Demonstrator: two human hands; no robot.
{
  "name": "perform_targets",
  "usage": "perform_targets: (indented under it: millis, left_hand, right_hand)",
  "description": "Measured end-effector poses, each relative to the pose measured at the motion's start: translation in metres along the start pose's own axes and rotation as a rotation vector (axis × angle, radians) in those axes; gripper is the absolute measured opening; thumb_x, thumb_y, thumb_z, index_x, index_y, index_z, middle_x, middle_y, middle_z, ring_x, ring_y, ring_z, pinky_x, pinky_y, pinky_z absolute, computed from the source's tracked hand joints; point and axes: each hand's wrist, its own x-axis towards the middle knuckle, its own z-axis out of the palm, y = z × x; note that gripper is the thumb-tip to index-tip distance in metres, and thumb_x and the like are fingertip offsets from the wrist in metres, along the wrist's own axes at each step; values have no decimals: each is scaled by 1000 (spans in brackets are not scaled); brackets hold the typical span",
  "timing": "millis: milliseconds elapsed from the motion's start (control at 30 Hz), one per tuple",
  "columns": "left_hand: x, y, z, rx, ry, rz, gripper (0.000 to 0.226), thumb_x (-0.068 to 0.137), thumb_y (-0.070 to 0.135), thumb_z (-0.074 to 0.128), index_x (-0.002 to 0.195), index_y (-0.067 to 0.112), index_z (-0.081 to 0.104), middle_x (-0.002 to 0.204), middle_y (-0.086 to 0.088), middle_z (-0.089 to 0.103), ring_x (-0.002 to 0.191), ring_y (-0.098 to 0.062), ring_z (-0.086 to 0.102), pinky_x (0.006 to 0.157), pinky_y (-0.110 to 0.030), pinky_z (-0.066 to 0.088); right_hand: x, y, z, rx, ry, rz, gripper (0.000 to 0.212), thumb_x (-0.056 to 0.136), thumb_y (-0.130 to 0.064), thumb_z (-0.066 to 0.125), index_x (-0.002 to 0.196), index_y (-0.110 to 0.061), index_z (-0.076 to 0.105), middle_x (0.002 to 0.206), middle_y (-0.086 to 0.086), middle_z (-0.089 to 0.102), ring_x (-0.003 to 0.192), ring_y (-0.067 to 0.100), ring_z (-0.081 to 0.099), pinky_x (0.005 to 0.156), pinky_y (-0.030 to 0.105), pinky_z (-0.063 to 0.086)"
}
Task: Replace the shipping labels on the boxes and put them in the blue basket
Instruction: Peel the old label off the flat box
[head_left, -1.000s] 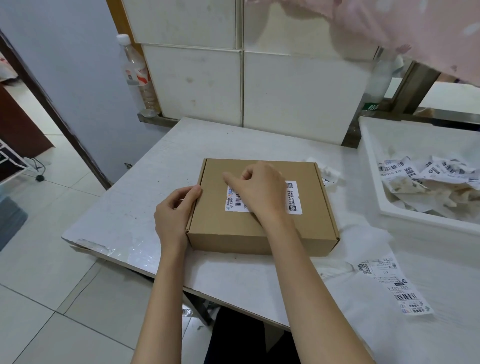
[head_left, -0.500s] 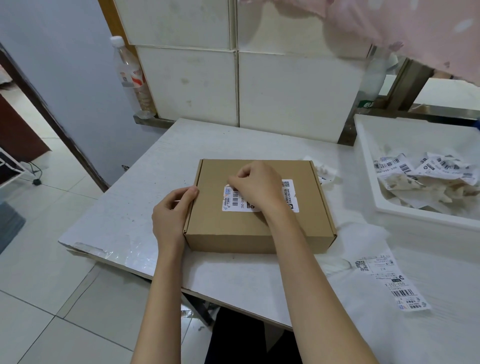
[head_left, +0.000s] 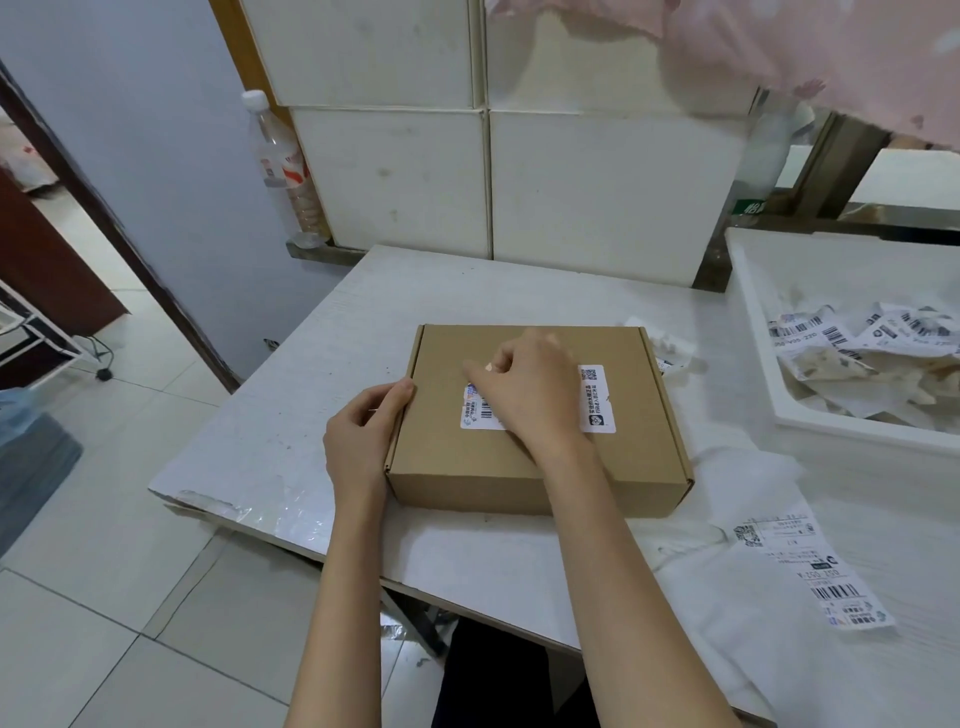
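Observation:
A flat brown cardboard box (head_left: 639, 457) lies on the white table (head_left: 322, 332) in front of me. A white shipping label (head_left: 597, 400) with a barcode is stuck across its lid. My left hand (head_left: 363, 431) grips the box's left edge, thumb on the lid and fingers curled down the side. My right hand (head_left: 530, 395) lies over the middle of the label with curled fingers and pinches at the label's upper left corner, which looks wrinkled and slightly lifted. The label's middle is hidden under this hand.
A white tray (head_left: 748, 312) with several peeled, crumpled labels stands at the right. A loose label (head_left: 815, 571) lies flat at the front right, and crumpled paper (head_left: 670, 348) sits behind the box. A plastic bottle (head_left: 283, 166) stands at the back left. A blue-grey object (head_left: 31, 457) is on the floor.
My right hand's fingers have worked at the label's upper left corner, which now looks lifted. My left hand and the box have stayed in place.

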Motion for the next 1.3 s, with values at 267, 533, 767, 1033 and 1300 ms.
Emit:
perform_targets:
  millis: [267,533,767,1033,1300]
  left_hand:
    - [0,1,0,3,-1,-23,25,73,49,71,84,29,78,90,9,76,93,-18,69,95,-48,49]
    - [-1,1,1,-9,14,0,20,73,46,71,83,32,79,90,11,76,94,-16,69,97,-50,50]
    - [0,1,0,-15,1,-3,16,73,45,71,81,34,79,90,10,76,93,-16,69,95,-48,50]
    - [0,2,1,-11,10,7,18,71,47,71,82,34,77,91,13,75,92,-14,68,97,-50,50]
    - [0,1,1,-18,9,20,20,71,48,71,83,33,76,90,11,75,90,-17,68,96,-53,50]
  right_hand:
    - [10,9,-11,60,-217,26,32,81,-20,64,51,-20,52,66,-6,57,88,25,60,71,29,36]
    - [-5,-3,-11,45,-80,25,68,95,-43,54,36,-18,29,64,0,41,88,27,45,79,37,33]
    - [-5,1,-12,-28,-159,-30,35,79,-25,66,51,-25,46,71,-12,46,93,18,46,84,29,32]
    - [1,4,-21,56,-287,13,37,85,-21,64,53,-17,46,76,-10,44,101,21,46,84,33,36]
    - [-8,1,-17,209,-67,-33,35,74,-42,78,61,-23,51,81,-9,48,94,16,46,90,34,42]
